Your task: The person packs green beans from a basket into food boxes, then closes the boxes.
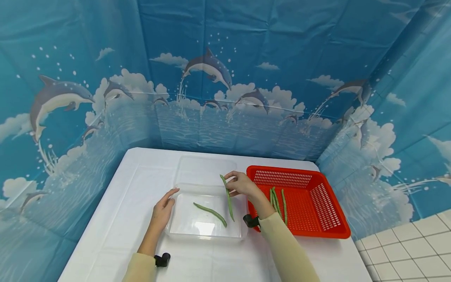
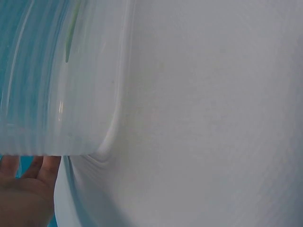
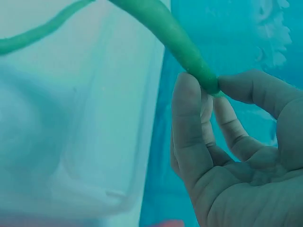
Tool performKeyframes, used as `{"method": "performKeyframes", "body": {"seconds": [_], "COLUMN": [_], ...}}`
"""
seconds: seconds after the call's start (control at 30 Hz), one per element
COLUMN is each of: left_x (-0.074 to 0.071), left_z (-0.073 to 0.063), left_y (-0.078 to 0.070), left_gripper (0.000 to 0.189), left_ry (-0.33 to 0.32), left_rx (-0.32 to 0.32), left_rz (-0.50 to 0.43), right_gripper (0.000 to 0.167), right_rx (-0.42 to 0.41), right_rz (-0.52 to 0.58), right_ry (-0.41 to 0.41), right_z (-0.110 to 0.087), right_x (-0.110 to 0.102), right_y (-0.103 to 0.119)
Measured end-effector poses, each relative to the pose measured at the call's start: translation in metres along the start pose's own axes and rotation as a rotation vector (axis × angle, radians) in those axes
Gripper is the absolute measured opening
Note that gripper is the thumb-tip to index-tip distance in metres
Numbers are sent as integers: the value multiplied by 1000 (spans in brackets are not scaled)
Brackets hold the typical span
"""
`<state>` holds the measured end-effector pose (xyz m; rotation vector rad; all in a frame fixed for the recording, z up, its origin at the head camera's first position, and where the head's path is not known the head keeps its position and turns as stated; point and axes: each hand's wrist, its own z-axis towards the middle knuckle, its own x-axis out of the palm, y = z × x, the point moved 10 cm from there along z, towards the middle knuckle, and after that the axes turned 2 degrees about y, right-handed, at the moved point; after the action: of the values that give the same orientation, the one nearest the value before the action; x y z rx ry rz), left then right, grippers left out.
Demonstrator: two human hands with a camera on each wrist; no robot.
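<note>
My right hand point(image 1: 243, 184) pinches a green bean point(image 1: 229, 201) between thumb and fingertips near one end. The bean hangs slantwise over the right part of a clear plastic container point(image 1: 183, 237); in the right wrist view the pinched end of the bean point(image 3: 175, 42) shows between the fingers. Another green bean point(image 1: 211, 212) lies on the container's floor. My left hand point(image 1: 163, 209) rests against the container's left side, its fingers fairly straight at the rim. In the left wrist view the fingers point(image 2: 47, 172) are partly hidden behind the clear wall point(image 2: 90, 109).
Right of the container stands a red perforated basket point(image 1: 306, 211) with several green beans point(image 1: 284, 207) at its left side. A clear flat lid point(image 1: 204, 164) lies behind the container on the white tablecloth point(image 1: 119, 219). A dolphin-print curtain point(image 1: 225, 129) borders the table.
</note>
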<state>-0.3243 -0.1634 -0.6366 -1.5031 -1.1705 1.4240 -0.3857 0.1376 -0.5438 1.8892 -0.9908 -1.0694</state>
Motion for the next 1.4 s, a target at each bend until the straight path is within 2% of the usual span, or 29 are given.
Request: {"method": "performKeyframes", "body": {"seconds": [0.3,0.53,0.83,1.4], "left_x": [1,0,0,-1], "left_z": [1,0,0,0], "left_y": [0,1,-1,0], "left_gripper": [41,42,42,42], "left_ry": [2,-1,-21,-16], "left_rx": [6,7,15,1], "left_rz": [-14,-7,1,-1], "right_gripper": [33,29,24,24], "right_rx": [17,23,21,35], "right_rz": [-34,-73,-205,-395], "right_ry": [54,81,114,88], "right_z": [12,17,20,27], "right_x": [35,52,77,96], "right_y": [-14,-20,-24,-35]}}
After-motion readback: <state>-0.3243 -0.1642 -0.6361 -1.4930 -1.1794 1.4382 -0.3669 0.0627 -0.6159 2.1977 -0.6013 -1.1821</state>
